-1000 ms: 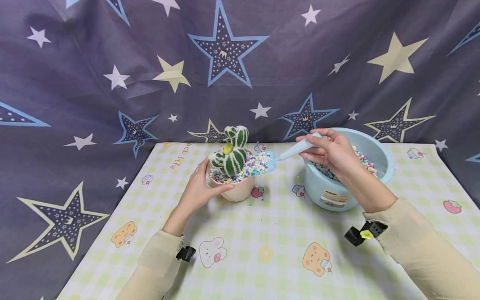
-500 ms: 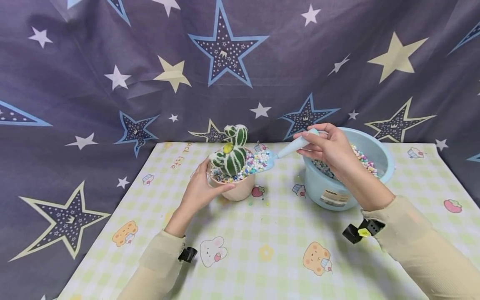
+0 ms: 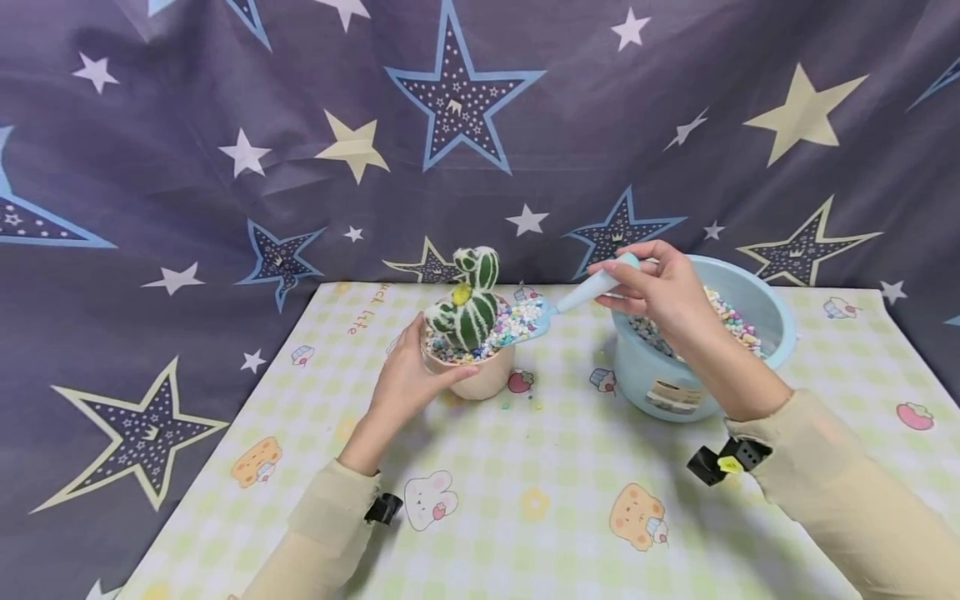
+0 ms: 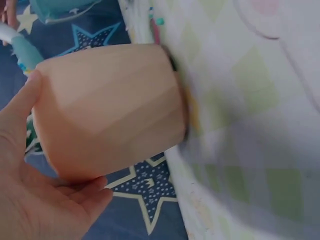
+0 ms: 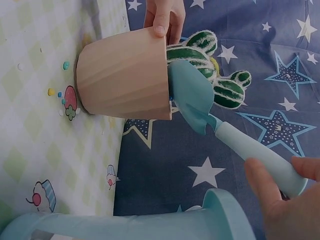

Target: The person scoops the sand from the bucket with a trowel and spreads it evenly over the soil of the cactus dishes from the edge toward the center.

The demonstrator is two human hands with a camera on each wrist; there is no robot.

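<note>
My left hand (image 3: 412,377) grips a peach flower pot (image 3: 483,382) at its rim, thumb on the near side and fingers round the left. A green cactus (image 3: 474,321) with white fuzzy ribs and a yellow flower rises from the multicoloured pebbles in the pot. Between thumb and fingers, my right hand (image 3: 663,287) pinches the handle end of a light blue trowel (image 3: 588,292). Pebbles lie on the trowel's blade, which is at the pot's right rim. In the right wrist view, the underside of the blade (image 5: 192,92) hides part of the cactus.
A light blue bucket (image 3: 637,383) with coloured pebbles (image 3: 731,321) stands below and beside my right hand. Several stray pebbles (image 3: 530,402) lie on the checked tablecloth (image 3: 558,450) near the pot. A star-patterned curtain (image 3: 555,125) hangs behind the table.
The trowel's handle end has risen slightly, so it tilts a little more toward the pot. The head view has shifted slightly. The left hand keeps its grip on the flower pot.
</note>
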